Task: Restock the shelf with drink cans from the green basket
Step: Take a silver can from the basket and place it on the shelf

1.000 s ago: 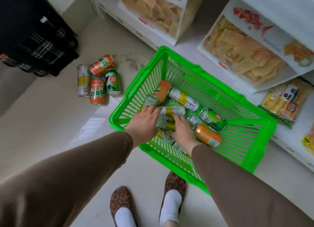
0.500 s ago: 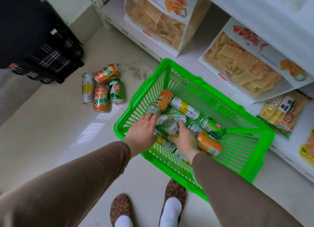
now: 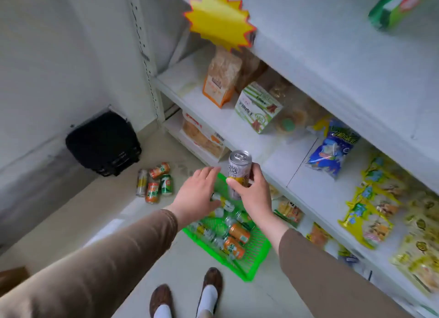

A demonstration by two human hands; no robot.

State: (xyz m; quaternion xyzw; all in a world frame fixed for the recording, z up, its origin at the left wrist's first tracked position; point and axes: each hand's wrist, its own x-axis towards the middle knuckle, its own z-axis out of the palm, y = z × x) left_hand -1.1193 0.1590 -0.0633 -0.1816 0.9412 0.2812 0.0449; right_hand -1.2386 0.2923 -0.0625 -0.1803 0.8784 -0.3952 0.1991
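My right hand grips a tall silver and yellow drink can, held upright above the green basket and level with the front of a white shelf. My left hand hovers beside the can with its fingers spread and nothing in it. The basket stands on the floor in front of my feet and holds several orange, green and silver cans lying on their sides.
Several loose cans lie on the floor left of the basket, near a black bag against the wall. Snack bags and boxes fill the white shelves on the right. A yellow starburst price tag hangs from an upper shelf edge.
Both hands have come up out of the basket. My right hand lifted the silver and yellow can to shelf height. The view tilted up from the basket to the shelves.
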